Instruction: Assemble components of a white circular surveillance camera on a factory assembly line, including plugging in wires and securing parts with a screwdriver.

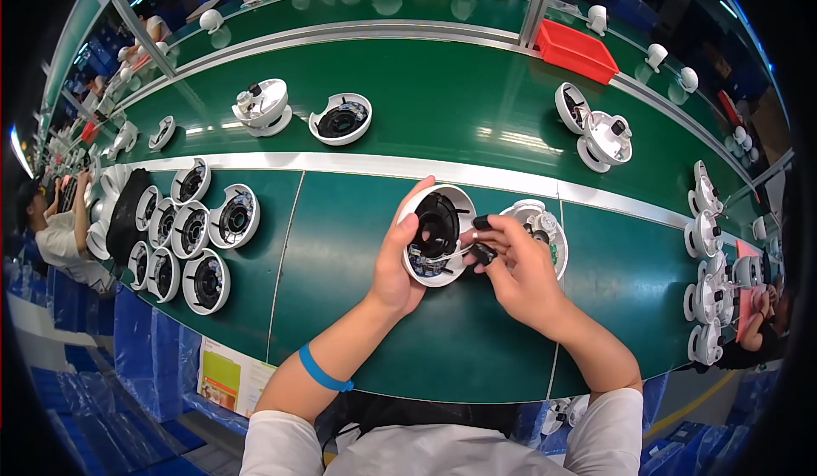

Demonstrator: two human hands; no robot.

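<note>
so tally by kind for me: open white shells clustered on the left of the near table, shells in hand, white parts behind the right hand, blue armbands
Clustered open shells: 8
Shell in the left hand, white-rimmed: 1
White part behind the right hand: 1
Blue armband: 1
Total: 11

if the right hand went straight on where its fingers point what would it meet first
Most likely the open side of the white round shell held in the left hand; the exact gap is unclear.
</note>
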